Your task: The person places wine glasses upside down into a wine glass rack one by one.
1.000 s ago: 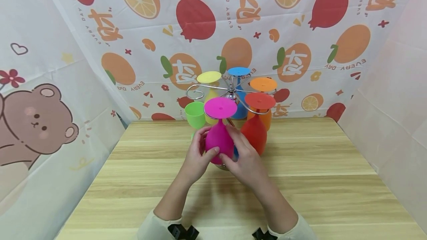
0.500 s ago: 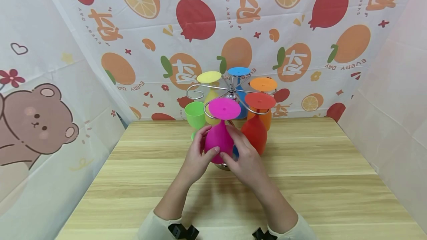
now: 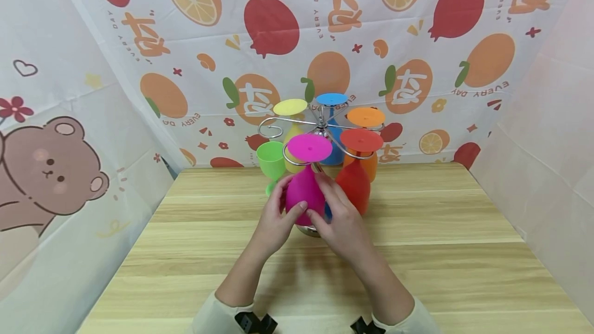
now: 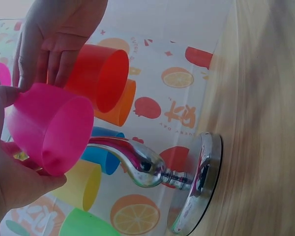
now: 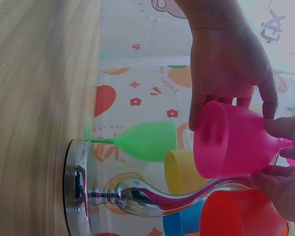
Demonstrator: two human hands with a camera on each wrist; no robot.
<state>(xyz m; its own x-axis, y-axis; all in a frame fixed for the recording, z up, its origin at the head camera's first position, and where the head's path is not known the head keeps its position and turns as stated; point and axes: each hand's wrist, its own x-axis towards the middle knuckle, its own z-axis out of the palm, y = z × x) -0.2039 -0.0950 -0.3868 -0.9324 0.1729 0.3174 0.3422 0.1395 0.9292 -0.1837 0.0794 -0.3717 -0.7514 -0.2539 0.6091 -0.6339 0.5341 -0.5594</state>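
In the head view both hands hold a magenta plastic goblet point(image 3: 304, 197) upside down, its round foot on top. My left hand point(image 3: 274, 220) grips the bowl from the left, thumb across the near side. From the right, my right hand point(image 3: 341, 220) holds the same bowl, its thumb close to the other one. The goblet's stem stands in the loop of the nearest arm of a chrome glass rack point(image 3: 322, 123), with the foot over the wire. The left wrist view shows the bowl's open mouth facing the rack's round base point(image 4: 201, 182).
Red point(image 3: 355, 187), orange point(image 3: 366, 116), blue point(image 3: 332, 99) and yellow point(image 3: 290, 107) goblets hang upside down from the rack. A green goblet point(image 3: 271, 159) stands upright on the wooden table point(image 3: 441, 251), below a curled rack arm. Printed cloth point(image 3: 287, 73) hangs behind.
The magenta goblet's foot has tipped to the right and then back a little left, and the goblet has risen slightly. Both hands stay on its bowl.
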